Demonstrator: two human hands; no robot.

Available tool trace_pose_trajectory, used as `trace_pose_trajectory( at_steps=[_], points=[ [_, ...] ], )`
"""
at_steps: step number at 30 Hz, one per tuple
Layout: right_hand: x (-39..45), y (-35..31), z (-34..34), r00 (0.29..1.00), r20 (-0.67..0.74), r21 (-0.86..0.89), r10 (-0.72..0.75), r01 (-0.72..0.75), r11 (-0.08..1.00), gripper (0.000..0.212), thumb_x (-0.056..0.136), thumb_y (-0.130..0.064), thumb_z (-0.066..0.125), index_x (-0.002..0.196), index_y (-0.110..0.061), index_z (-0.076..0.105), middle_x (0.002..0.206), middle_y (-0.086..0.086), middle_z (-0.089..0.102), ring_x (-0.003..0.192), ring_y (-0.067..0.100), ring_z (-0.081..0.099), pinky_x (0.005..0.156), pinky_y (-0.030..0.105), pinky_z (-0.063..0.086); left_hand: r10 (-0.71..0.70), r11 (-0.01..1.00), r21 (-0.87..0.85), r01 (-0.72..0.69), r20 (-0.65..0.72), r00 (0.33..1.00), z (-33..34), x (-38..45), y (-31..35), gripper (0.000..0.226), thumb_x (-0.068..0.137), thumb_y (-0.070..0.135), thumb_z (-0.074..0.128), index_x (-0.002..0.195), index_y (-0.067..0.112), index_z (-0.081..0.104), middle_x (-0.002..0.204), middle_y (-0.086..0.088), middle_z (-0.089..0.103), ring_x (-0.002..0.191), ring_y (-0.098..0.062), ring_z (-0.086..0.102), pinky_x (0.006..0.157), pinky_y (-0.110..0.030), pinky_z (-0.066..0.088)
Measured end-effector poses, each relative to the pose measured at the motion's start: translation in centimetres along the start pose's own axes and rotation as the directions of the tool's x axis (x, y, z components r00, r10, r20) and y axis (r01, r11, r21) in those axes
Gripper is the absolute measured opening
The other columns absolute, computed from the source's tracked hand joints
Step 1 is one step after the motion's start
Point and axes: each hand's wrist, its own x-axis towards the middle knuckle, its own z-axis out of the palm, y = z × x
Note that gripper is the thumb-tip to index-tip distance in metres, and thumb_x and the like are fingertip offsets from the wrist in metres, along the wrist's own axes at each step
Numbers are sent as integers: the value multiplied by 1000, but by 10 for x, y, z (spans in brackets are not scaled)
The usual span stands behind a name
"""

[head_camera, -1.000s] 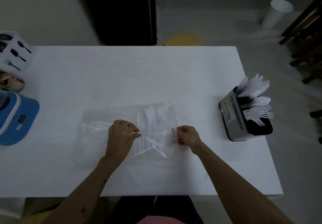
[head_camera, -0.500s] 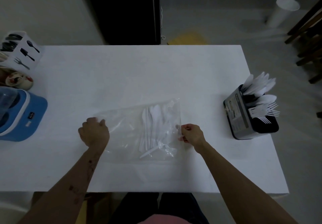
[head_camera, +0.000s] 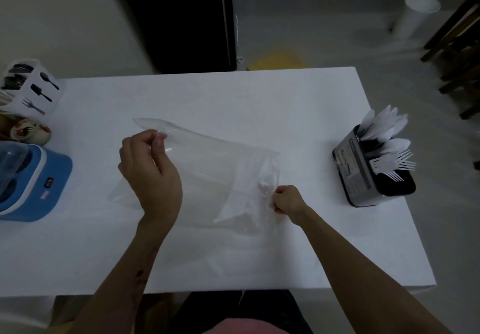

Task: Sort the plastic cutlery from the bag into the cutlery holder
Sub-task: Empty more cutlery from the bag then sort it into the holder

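Between both hands, left hand (head_camera: 149, 170) and right hand (head_camera: 287, 199) each pinch the bag (head_camera: 215, 170).

White table (head_camera: 233, 99) — bag (head_camera: 220, 172), cutlery holder (head_camera: 355, 177), blue appliance (head_camera: 49, 175).

both hands, left hand (head_camera: 150, 170) and right hand (head_camera: 287, 199), pinch the clear bag (head_camera: 215, 170).

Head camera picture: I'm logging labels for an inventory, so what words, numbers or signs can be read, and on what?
No text can be read.
Blue appliance: small dark badge, too blurred to read.
Black cutlery holder: printed label on its side, too small to read.
White caddy: black spoon, knife and fork pictures, no words.
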Motion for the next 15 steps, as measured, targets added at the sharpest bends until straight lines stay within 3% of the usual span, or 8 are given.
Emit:
trace_pose_trajectory(
  at_steps=[4,7,9,11,13,15],
  points=[
    [-2,-3,4,998,-64,-2,27,-27,1000,18,85,-6,56,68,-9,57,60,8,60,51,15,57,46,22,43,-100,990,105,97,20,995,3,-1,-17,19,99,20,44,101,10,60,99,-11,61,92,-24,55,84,-24,30],
    [2,1,9,989,-147,-4,31,-32,999,24,84,-16,63,61,-11,57,60,8,63,58,20,62,53,28,49,-157,971,184,152,17,987,3,-2,-35,24,100,23,41,105,8,59,102,-12,60,96,-27,53,82,-26,31],
    [4,-2,15,982,-186,-54,21,-32,998,38,77,-44,75,65,-10,63,64,6,68,60,19,64,53,29,49,-182,972,157,176,23,983,1,-6,-45,22,100,21,42,106,6,57,105,-13,59,97,-28,53,85,-32,37],
    [4,-9,23,972,-230,-156,39,-76,985,58,63,-69,75,75,-14,66,73,2,71,66,19,67,57,27,49,-210,972,110,206,31,977,0,-12,-53,20,99,17,42,106,5,56,106,-12,59,98,-27,54,90,-39,42],
    [4,-17,30,964,-263,-263,38,-110,958,64,56,-74,74,85,-17,63,82,0,67,76,21,66,65,29,50,-225,968,121,220,28,974,0,-15,-58,19,98,15,42,106,5,55,106,-12,59,99,-27,54,90,-42,43],
    [2,-22,32,961,-275,-342,19,-117,932,58,62,-66,77,88,-17,60,83,-1,63,76,22,62,67,29,46,-231,961,165,223,32,972,1,-15,-66,19,98,14,42,107,5,56,106,-14,60,99,-29,53,89,-42,41]
  ],
)
